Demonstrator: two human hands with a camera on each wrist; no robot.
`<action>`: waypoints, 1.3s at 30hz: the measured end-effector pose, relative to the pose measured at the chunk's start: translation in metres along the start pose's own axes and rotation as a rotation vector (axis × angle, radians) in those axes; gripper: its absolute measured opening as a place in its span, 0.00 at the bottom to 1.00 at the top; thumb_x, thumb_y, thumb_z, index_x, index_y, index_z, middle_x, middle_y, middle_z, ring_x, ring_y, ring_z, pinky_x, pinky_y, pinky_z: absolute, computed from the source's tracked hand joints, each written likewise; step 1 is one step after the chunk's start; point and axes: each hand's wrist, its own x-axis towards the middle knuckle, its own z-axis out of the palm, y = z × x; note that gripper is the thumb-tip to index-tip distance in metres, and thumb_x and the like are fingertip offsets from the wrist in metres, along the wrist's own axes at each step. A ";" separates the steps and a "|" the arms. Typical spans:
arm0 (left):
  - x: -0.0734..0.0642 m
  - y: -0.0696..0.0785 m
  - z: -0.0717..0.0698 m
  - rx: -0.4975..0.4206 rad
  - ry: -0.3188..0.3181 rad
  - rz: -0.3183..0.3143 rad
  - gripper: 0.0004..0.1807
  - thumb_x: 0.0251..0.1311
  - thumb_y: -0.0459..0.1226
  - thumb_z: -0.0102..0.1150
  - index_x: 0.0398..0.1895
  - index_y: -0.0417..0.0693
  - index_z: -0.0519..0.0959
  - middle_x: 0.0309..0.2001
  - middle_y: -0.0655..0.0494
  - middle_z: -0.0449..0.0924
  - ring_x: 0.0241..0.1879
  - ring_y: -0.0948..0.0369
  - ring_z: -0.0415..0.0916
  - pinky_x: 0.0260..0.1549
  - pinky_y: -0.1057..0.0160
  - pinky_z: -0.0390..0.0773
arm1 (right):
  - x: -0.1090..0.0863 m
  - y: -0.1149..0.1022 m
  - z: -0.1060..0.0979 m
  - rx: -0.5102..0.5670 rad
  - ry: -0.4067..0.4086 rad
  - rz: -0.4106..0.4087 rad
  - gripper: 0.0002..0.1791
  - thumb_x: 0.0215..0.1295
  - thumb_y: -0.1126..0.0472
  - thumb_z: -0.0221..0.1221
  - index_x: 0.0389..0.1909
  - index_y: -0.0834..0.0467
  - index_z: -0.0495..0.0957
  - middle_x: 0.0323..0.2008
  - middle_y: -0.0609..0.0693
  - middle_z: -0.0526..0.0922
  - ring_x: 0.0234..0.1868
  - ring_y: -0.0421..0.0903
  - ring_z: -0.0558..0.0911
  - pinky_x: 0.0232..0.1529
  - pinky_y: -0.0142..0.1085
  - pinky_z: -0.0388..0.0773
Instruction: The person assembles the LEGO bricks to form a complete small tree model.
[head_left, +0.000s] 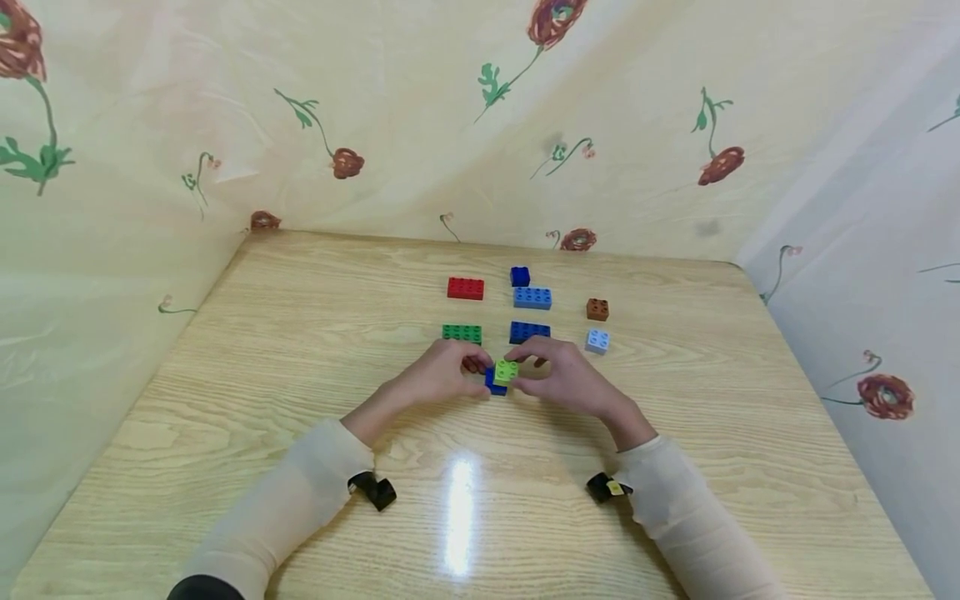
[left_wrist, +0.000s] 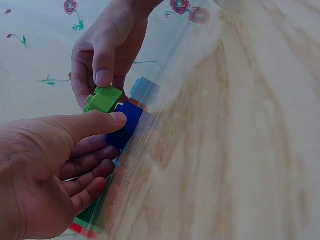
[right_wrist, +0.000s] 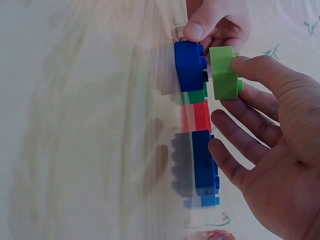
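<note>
My left hand (head_left: 441,373) pinches a dark blue building brick (right_wrist: 190,66) between thumb and fingers, low over the table. From the other side my right hand (head_left: 564,375) holds a lime green brick (right_wrist: 223,73) by its sides with thumb and fingertips. In the head view the lime brick overlaps the blue brick's right part. A narrow gap shows between the blue studs and the lime brick's underside in the right wrist view. Behind the hands lie a green brick (head_left: 461,333) and a long dark blue brick (head_left: 529,332), both partly close to the fingers.
Farther back on the wooden table (head_left: 300,333) lie a red brick (head_left: 466,288), a medium blue brick (head_left: 532,298) and a small dark blue brick (head_left: 520,276). To the right are a brown brick (head_left: 597,309) and a light blue brick (head_left: 597,341). Flowered cloth (head_left: 420,125) hangs behind.
</note>
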 end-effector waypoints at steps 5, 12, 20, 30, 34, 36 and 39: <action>0.000 0.001 0.000 0.016 0.002 0.002 0.22 0.56 0.41 0.78 0.53 0.47 0.85 0.48 0.56 0.87 0.48 0.61 0.82 0.53 0.60 0.83 | 0.002 0.000 0.004 0.015 -0.019 0.018 0.17 0.66 0.59 0.69 0.55 0.52 0.84 0.53 0.48 0.85 0.53 0.48 0.83 0.54 0.47 0.85; -0.001 0.002 0.000 0.029 0.008 0.006 0.22 0.55 0.41 0.78 0.53 0.46 0.85 0.47 0.56 0.87 0.47 0.61 0.82 0.53 0.60 0.83 | 0.004 -0.003 0.005 0.007 -0.036 0.029 0.17 0.66 0.59 0.69 0.56 0.52 0.84 0.54 0.48 0.85 0.55 0.48 0.82 0.56 0.49 0.84; 0.000 0.001 0.002 0.038 0.010 0.020 0.23 0.55 0.42 0.78 0.53 0.47 0.85 0.44 0.58 0.86 0.44 0.63 0.80 0.49 0.62 0.82 | 0.004 -0.007 0.005 0.011 -0.032 0.005 0.18 0.66 0.61 0.69 0.56 0.53 0.84 0.53 0.50 0.85 0.54 0.50 0.82 0.54 0.50 0.85; -0.005 0.005 -0.004 -0.091 0.030 0.078 0.15 0.62 0.42 0.72 0.50 0.49 0.83 0.43 0.56 0.86 0.43 0.63 0.83 0.45 0.65 0.85 | 0.006 -0.005 0.007 -0.006 -0.030 0.011 0.18 0.64 0.61 0.70 0.56 0.53 0.84 0.53 0.48 0.86 0.54 0.48 0.83 0.54 0.47 0.85; -0.005 0.004 -0.004 -0.111 0.020 0.072 0.14 0.63 0.41 0.72 0.49 0.49 0.83 0.42 0.56 0.87 0.41 0.65 0.85 0.44 0.67 0.85 | 0.006 -0.004 0.007 -0.015 -0.030 0.016 0.18 0.64 0.60 0.70 0.55 0.52 0.85 0.52 0.47 0.86 0.54 0.47 0.83 0.54 0.46 0.85; -0.005 0.004 -0.004 -0.125 0.019 0.066 0.14 0.63 0.41 0.72 0.48 0.49 0.83 0.42 0.55 0.87 0.41 0.64 0.85 0.44 0.67 0.85 | 0.006 -0.004 0.007 -0.019 -0.028 0.016 0.17 0.65 0.60 0.70 0.55 0.52 0.85 0.52 0.47 0.86 0.54 0.47 0.83 0.54 0.46 0.85; -0.005 0.003 -0.004 -0.142 0.022 0.057 0.13 0.62 0.41 0.72 0.48 0.49 0.83 0.42 0.55 0.87 0.41 0.64 0.85 0.44 0.66 0.86 | 0.005 -0.003 0.007 -0.021 -0.024 0.017 0.17 0.65 0.60 0.70 0.54 0.52 0.85 0.52 0.47 0.87 0.54 0.47 0.83 0.53 0.47 0.85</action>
